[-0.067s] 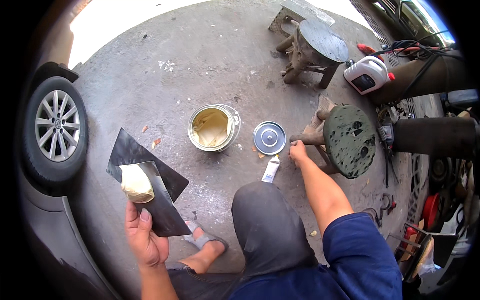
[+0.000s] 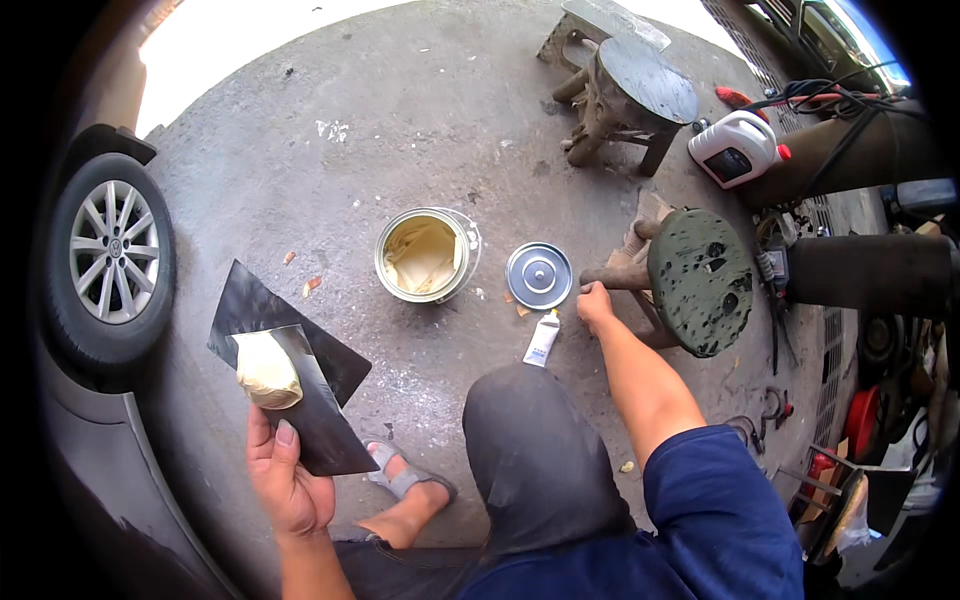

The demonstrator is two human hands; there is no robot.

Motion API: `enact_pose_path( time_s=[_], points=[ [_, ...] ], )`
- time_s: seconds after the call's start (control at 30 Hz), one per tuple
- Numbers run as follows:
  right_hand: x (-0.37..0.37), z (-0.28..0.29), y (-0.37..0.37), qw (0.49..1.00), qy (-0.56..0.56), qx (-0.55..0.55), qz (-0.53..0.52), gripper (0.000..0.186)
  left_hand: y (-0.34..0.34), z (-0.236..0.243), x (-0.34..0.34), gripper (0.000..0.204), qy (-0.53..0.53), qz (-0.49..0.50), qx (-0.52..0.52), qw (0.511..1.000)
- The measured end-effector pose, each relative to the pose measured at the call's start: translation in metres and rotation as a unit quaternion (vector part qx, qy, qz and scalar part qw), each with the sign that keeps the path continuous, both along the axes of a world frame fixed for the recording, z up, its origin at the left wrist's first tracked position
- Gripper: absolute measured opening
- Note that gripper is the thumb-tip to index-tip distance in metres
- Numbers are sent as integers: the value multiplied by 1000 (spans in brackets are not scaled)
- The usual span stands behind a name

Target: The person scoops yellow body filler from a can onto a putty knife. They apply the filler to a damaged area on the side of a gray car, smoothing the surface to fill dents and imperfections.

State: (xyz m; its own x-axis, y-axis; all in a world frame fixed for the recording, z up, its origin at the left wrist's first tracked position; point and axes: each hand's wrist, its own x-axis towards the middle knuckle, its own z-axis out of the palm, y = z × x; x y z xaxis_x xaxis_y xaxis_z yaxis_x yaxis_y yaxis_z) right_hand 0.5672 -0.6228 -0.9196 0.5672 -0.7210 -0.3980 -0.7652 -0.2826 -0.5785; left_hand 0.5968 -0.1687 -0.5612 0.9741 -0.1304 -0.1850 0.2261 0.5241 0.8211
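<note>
My left hand (image 2: 290,480) is closed on two thin, dark, flat putty spreaders, one front sheet (image 2: 325,440) crossing over a rear sheet (image 2: 245,300). A smooth lump of cream putty (image 2: 267,372) sits on the front one, just above my thumb. My right hand (image 2: 597,306) is closed around the end of a leg (image 2: 625,278) of a stool lying on its side, whose green, black-spotted seat (image 2: 700,285) faces me. Between my hands stand an open tin (image 2: 384,262) of cream putty, its round grey lid (image 2: 538,276) and a white tube (image 2: 542,338) on the floor.
At left stands a grey car with its wheel (image 2: 112,250). Another stool (image 2: 645,80) and a step bench (image 2: 610,22) are at the far right. A white jug (image 2: 735,150) leans by dark pipes (image 2: 860,275). Cables and clutter line the right side.
My left hand has shifted slightly left with the spreaders and putty. My right hand keeps its hold on the stool leg, and the stool has barely moved.
</note>
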Motion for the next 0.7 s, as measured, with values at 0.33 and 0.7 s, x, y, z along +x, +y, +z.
enact_pose_path(
  time_s=[0.33,0.7],
  points=[
    [39,13,24,991,121,-54,-25,34,6,3,-5,42,4,16,26,1000],
    [118,189,79,857,-323,-245,318,19,12,13,1,44,6,82,13,997]
  ],
)
